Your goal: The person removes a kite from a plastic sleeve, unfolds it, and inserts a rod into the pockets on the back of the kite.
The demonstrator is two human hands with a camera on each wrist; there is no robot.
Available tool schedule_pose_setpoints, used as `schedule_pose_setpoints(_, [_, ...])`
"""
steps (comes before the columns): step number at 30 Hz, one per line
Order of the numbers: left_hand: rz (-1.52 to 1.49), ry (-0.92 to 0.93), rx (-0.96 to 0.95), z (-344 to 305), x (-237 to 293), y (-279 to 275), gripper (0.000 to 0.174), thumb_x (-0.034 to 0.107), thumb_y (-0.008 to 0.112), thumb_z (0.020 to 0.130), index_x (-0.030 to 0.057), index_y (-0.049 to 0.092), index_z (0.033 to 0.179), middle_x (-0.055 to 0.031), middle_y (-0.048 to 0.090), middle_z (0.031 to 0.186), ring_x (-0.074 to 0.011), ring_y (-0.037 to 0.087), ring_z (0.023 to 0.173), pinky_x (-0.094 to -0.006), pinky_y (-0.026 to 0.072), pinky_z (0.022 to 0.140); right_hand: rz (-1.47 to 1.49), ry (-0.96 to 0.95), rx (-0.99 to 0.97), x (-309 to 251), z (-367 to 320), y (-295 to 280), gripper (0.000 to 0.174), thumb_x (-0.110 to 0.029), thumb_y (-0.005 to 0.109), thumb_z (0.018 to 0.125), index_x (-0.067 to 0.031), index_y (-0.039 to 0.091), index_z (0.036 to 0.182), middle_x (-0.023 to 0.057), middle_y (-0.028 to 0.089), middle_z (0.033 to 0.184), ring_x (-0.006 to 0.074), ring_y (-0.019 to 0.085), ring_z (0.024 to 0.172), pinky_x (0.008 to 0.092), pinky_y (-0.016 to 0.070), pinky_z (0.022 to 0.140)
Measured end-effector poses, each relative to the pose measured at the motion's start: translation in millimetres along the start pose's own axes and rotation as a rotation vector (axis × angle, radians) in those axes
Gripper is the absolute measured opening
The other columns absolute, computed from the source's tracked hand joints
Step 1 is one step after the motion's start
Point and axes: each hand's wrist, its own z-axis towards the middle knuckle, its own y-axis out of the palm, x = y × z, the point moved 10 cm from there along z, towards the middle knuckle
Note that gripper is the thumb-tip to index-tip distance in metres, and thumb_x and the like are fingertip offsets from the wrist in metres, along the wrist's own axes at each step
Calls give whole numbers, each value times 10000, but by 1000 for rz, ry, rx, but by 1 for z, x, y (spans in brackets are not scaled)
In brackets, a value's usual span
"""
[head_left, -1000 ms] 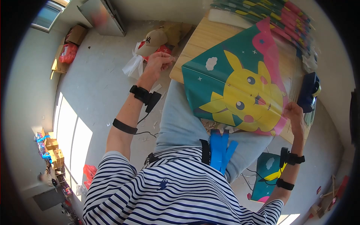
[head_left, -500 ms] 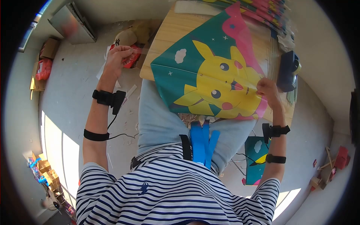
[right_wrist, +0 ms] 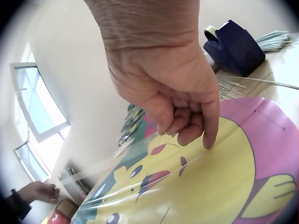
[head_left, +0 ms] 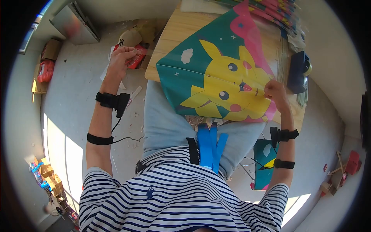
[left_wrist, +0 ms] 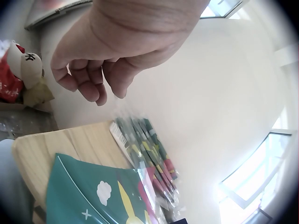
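Note:
A kite-shaped sheet [head_left: 220, 89] printed with a yellow cartoon character on green and pink lies over the wooden table [head_left: 174, 36], with a crease line across its middle. My left hand [head_left: 119, 63] is raised beyond the table's left edge, thumb and fingers pinching the end of a clear tape strip [right_wrist: 105, 165]. That strip stretches over the sheet towards my right hand [head_left: 277, 94], which pinches it low over the yellow print; its fingertips are right at the sheet in the right wrist view. A blue tape dispenser [head_left: 299, 73] stands beyond the right hand.
Several packed printed sheets [left_wrist: 149, 154] in clear wrapping lie at the table's far end. Thin sticks [right_wrist: 275, 41] lie beside the dispenser. A cap [head_left: 131, 37] sits past the left hand. Another printed sheet [head_left: 264, 160] is below, near the right forearm. Blue strips [head_left: 206, 147] hang at the waist.
The head view has swung, so the scene shifts left and up in it over the first half second. The hands hold nearly still over the last half second, with the strip stretched between them.

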Motion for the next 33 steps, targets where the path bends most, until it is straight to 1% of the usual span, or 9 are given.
schedule_pose_setpoints(5, [8, 3, -22, 0, -1, 0, 87, 99, 668, 900, 117, 626, 974, -47, 724, 980, -98, 607, 842, -276, 436, 799, 24, -3, -8, 2, 1, 1, 25, 34, 604, 834, 17, 587, 829, 36, 577, 759, 124, 589, 649, 250, 484, 605])
schedule_pose_setpoints(19, [-9, -17, 15, -1, -7, -7, 105, 106, 676, 896, 113, 641, 994, -38, 724, 968, -105, 613, 852, -291, 436, 833, 10, 5, 0, -3, -1, 5, 13, 15, 610, 852, 11, 600, 844, 29, 589, 755, 120, 601, 660, 247, 492, 621])
schedule_pose_setpoints(33, [-6, -13, 1, 2, -13, -11, 109, 119, 679, 900, 111, 630, 997, -39, 725, 981, -104, 605, 853, -289, 434, 825, 23, 14, -11, 0, 1, 7, 17, 16, 604, 844, 0, 603, 847, 23, 592, 776, 115, 604, 671, 242, 502, 633])
